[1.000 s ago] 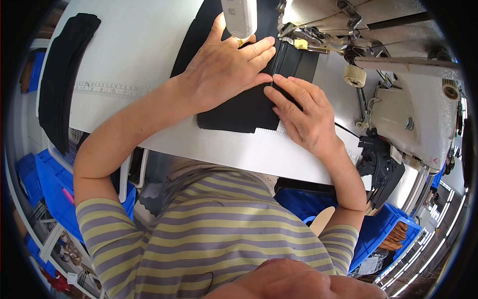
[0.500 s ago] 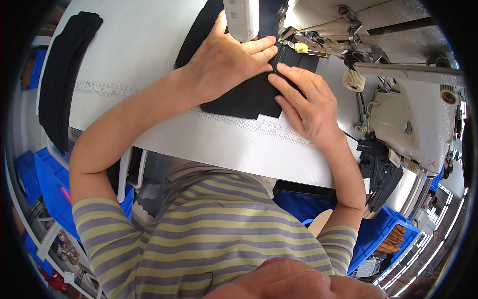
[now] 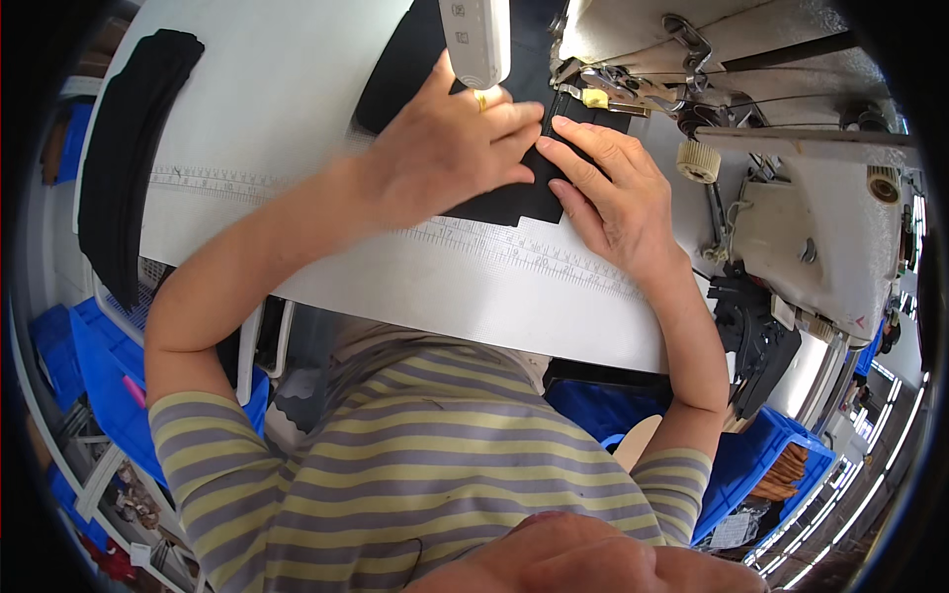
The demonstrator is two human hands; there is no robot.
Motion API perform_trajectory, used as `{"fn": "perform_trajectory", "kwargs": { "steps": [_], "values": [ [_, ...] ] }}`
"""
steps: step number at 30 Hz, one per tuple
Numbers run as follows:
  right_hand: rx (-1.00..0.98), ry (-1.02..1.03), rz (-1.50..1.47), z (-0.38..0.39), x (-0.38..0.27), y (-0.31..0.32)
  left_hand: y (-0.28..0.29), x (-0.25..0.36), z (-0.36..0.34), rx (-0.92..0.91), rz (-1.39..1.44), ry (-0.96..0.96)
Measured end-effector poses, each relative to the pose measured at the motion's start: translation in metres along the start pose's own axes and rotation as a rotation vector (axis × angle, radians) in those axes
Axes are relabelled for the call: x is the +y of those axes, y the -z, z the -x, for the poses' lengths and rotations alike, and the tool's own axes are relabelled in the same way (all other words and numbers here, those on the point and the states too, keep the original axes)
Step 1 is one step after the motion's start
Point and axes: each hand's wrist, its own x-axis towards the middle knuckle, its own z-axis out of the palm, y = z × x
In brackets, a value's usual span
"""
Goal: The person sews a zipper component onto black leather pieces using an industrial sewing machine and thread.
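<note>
A piece of black fabric [image 3: 499,206] lies on the white table and runs under the presser foot [image 3: 570,90] of a sewing machine. My left hand [image 3: 440,153] rests over the fabric's left part, its fingers stretched toward the seam line and a ring on one of them; the hand is slightly blurred. To the right of that line, my right hand [image 3: 618,198] lies with fingers extended and fingertips on the fabric, close in front of the presser foot. The fingertips of both hands nearly meet. A white lamp-like device [image 3: 479,49] hangs above my left hand and hides part of it.
The sewing machine's body [image 3: 820,227] stands at the right. A printed ruler scale [image 3: 534,255] crosses the white table [image 3: 425,287]. At the far left lies a stack of long black pieces [image 3: 133,158]. Blue bins [image 3: 756,469] stand below on both sides.
My left hand has drawn slightly toward me, with its fingers lower on the fabric. The fabric's near edge has shifted a little away from me. My right hand stays almost in place.
</note>
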Motion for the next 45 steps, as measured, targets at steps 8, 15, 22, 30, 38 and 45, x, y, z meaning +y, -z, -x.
{"fn": "perform_trajectory", "kwargs": {
  "steps": [8, 15, 22, 30, 38, 45],
  "values": [
    [0.009, -0.029, 0.024, 0.0, 0.003, -0.002, 0.003, 0.005, 0.005, 0.034, 0.093, 0.064],
    [0.034, -0.049, 0.043, -0.002, 0.013, -0.007, -0.002, 0.0, -0.003, 0.006, 0.102, 0.102],
    [0.151, 0.013, 0.015, 0.0, 0.013, -0.013, -0.004, -0.006, -0.01, 0.026, 0.063, 0.069],
    [0.154, -0.053, 0.065, -0.005, 0.013, -0.013, -0.009, -0.015, -0.018, 0.022, 0.162, 0.119],
    [0.084, -0.987, -1.094, 0.002, 0.017, 0.016, -0.015, -0.022, -0.022, 0.155, 0.113, 0.039],
    [0.238, -0.821, -1.522, 0.006, 0.039, 0.001, -0.011, -0.018, -0.015, 0.111, 0.013, 0.033]
  ]
}}
